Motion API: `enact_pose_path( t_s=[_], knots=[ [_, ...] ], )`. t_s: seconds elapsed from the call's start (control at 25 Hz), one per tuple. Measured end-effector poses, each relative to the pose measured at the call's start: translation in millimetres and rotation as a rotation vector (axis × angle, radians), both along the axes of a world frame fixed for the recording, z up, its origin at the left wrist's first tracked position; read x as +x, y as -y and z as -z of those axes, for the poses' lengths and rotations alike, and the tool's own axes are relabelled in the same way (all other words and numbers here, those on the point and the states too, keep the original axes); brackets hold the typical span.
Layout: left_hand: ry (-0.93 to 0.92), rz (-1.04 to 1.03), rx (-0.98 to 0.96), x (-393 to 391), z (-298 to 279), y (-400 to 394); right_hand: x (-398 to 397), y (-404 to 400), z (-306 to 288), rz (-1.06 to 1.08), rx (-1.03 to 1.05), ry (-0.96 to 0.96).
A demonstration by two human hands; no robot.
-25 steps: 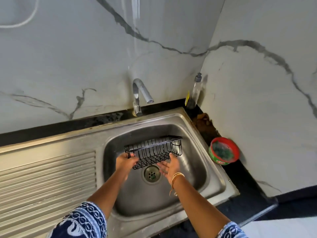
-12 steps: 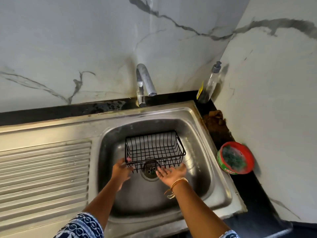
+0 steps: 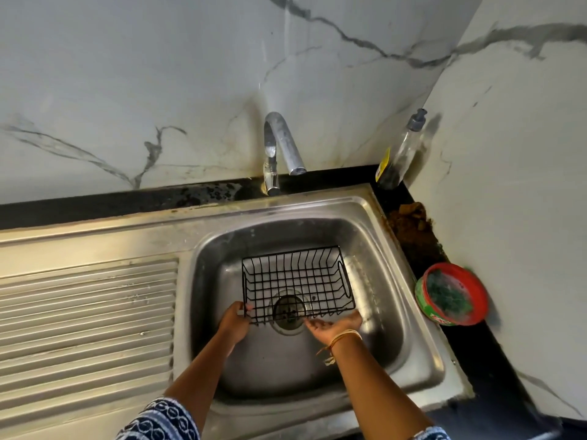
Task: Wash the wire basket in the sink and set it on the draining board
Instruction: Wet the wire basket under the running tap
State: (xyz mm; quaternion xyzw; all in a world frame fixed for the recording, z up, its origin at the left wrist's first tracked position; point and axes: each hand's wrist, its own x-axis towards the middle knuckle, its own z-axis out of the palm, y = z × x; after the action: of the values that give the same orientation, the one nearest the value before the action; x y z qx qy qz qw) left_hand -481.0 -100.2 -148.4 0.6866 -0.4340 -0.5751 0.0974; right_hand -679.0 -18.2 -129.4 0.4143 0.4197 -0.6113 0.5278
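The black wire basket sat open side up inside the steel sink, right over the drain, which showed through its grid. The left hand held the near left corner of the basket, with the fingers curled around the rim wire. The right hand was at the near right edge, palm up and fingers spread flat; it touched or almost touched the bottom wire of the basket, and I could not tell which. It gripped nothing. A thin bangle and a thread were on the right wrist. To the left of the sink was the ribbed draining board, with nothing of the task on it. The tap stood behind the sink, its spout pointed over the basin, and no water was visible from it. In the corner on the dark desk a clear soap bottle stood against the marble wall. A red round tub with something green inside was just beside the right rim of the sink.
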Motion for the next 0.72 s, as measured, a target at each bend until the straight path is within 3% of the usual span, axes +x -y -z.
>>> enact_pose_path(
  t_s=[0.08,0.16,0.28,0.36,0.44,0.52,0.6,0.72],
  knots=[
    [0.071,0.065,0.078,-2.3,-16.0,6.2,-1.4,3.9,-20.3,-0.131,0.124,-0.135],
    [0.162,0.193,0.096,-6.8,-40.4,13.9,2.7,9.7,-37.3,-0.322,0.337,-0.449],
    [0.35,0.335,-0.102,-14.2,-81.9,31.1,16.8,23.4,-65.6,-0.545,0.706,-0.952],
    [0.35,0.31,-0.372,-12.8,-104.8,50.7,30.6,43.5,-85.4,-0.671,0.608,-1.24],
    [0.344,0.332,-0.686,-8.5,-117.7,71.1,45.3,66.6,-100.4,-0.736,0.412,-1.35],
    [0.464,0.468,-0.915,-1.6,-118.1,91.4,59.5,91.7,-112.0,-0.806,0.224,-1.417],
    [0.627,0.638,-0.849,6.5,-112.7,106.3,69.6,116.2,-121.6,-0.899,0.029,-1.455],
    [0.732,0.879,-0.567,23.7,-93.1,122.8,77.8,153.6,-140.7,-1.009,-0.117,-1.524]
  ],
)
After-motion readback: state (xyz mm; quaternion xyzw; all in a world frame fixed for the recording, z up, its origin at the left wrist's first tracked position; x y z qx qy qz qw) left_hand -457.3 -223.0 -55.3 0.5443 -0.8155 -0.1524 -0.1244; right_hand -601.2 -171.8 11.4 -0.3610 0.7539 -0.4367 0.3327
